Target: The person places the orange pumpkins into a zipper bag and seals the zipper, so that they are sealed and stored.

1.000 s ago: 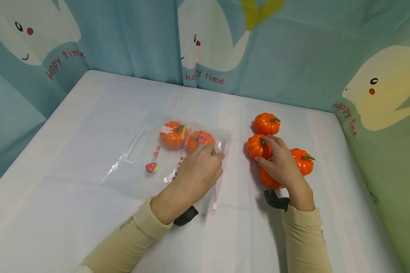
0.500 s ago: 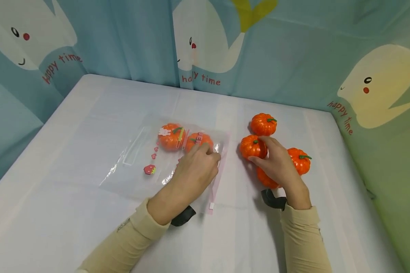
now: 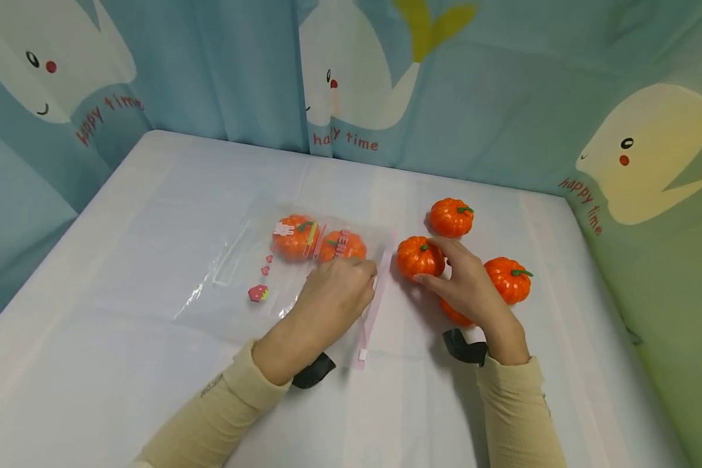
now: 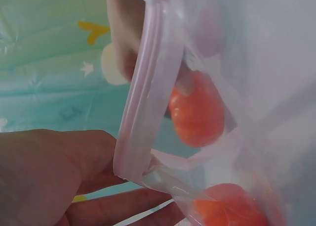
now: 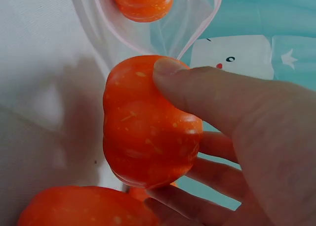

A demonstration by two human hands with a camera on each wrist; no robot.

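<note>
A clear zip bag with a pink edge lies flat in the head view, two small orange pumpkins inside, one of them a pumpkin with a green stem. My left hand pinches the bag's opening edge; the left wrist view shows the pink zip strip beside that hand, with the mouth parted. My right hand grips another pumpkin just right of the opening. In the right wrist view, thumb and fingers of the hand hold this pumpkin facing the bag mouth.
Three more pumpkins rest on the white table: one at the back, one at the right, one partly under the right hand. Black pieces sit at both wrists. A whale-print curtain stands behind the table.
My right hand has moved left with its pumpkin, away from the other pumpkins and up close to the bag's opening. The left hand keeps its hold at the bag's edge.
</note>
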